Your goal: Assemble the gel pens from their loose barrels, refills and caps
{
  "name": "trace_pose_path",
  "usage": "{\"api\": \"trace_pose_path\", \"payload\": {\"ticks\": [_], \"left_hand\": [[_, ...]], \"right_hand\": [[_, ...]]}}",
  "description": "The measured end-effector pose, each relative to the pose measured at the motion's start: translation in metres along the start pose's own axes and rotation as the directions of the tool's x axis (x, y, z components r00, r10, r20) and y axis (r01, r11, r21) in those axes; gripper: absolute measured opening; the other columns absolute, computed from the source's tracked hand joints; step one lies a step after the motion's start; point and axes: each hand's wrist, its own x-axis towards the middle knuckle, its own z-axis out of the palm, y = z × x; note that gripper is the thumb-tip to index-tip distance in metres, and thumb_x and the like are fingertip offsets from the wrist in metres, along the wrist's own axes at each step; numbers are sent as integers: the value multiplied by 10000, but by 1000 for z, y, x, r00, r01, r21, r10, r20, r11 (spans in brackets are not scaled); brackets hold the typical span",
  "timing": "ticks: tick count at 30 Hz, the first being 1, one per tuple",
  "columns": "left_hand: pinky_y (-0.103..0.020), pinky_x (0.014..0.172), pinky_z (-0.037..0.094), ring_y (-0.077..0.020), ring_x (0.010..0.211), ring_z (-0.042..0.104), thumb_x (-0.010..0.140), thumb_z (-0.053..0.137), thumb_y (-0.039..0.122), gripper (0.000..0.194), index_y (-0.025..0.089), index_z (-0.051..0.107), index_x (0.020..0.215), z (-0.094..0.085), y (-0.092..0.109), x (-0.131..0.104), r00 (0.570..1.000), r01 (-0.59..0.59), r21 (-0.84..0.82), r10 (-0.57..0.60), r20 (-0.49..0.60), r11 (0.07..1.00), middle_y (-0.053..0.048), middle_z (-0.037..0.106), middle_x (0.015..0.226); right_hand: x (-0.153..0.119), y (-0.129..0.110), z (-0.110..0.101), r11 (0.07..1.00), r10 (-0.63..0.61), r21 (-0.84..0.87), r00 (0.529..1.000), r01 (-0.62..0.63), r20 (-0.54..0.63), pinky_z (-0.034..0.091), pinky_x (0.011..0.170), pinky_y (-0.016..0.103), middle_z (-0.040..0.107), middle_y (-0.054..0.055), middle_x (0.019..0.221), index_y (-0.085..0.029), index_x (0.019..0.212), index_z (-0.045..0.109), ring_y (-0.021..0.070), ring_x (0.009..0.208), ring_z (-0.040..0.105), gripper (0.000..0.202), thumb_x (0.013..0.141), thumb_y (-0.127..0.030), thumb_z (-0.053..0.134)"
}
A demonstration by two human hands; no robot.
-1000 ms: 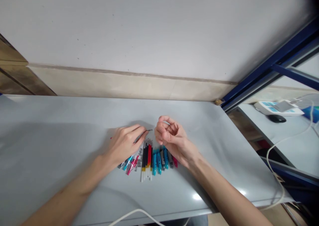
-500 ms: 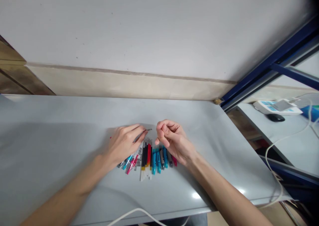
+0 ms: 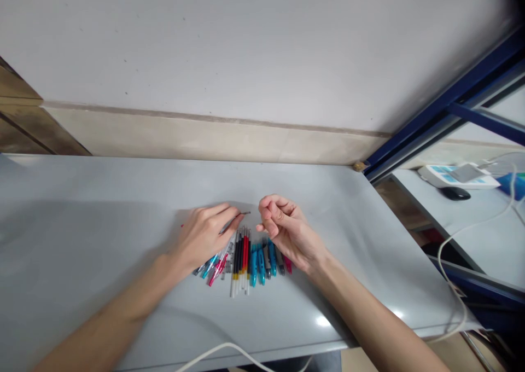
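My left hand [image 3: 211,227] is closed in a pinch above the left part of the pen pieces. From its fingertips a thin grey piece [image 3: 246,213] points right; the rest is hidden by the fingers. My right hand [image 3: 285,224] is raised just to the right, thumb and fingers pressed together; whatever it may hold cannot be made out. Below and between the hands lie pen refills [image 3: 241,257] with black and red ink. Blue and grey pen barrels [image 3: 261,263] are lined up beside them, partly under my right hand. Clear pen parts with coloured ends [image 3: 217,269] lie under my left hand.
The grey table [image 3: 102,251] meets a wall at the back. A tiny red bit [image 3: 182,226] lies left of my left hand. To the right stand a blue metal frame [image 3: 443,98], a white device [image 3: 459,176] and a black mouse [image 3: 454,193]. A white cable [image 3: 445,251] hangs there.
My right hand has shifted very slightly, its fingers turning a little. My left hand and the pen parts look the same.
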Motion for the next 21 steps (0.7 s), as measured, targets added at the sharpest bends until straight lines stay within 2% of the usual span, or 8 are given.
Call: {"api": "trace_pose_path", "payload": {"ticks": [4,9,15,21], "left_hand": [[-267,581,384,-121,605,563,1027,463,277,277,193,650,840,-1,1,1,1000,-6,-14,6,-1,1000,1,637,727],[-255,592,412,-121,621,604,1016,478,260,253,186,663,860,-3,2,2,1000,11,-51,-10,14,999,-4,684,771],[-252,625,445,-129,665,651,1016,477,257,257,192,705,917,-3,3,3,1000,23,-71,-22,22,997,-12,719,807],[-255,609,430,-125,645,634,1011,486,247,253,193,723,941,-4,4,3,999,45,-91,-42,34,995,-9,716,798]], "right_hand": [[-2,-1,0,1000,3,-5,1000,-3,24,594,798,264,598,-44,691,-204,910,765,55,532,516,174,817,-336,831],[-4,-2,0,999,-12,-35,993,16,121,563,866,298,688,-6,842,-219,930,755,93,686,623,160,805,-277,835],[-5,-4,3,999,-1,-43,992,6,128,559,837,302,690,-24,771,-223,885,736,97,658,630,174,764,-234,860],[-6,-6,6,999,20,-40,991,-15,134,574,825,313,699,-26,748,-222,866,730,95,611,619,161,763,-222,853]]}}
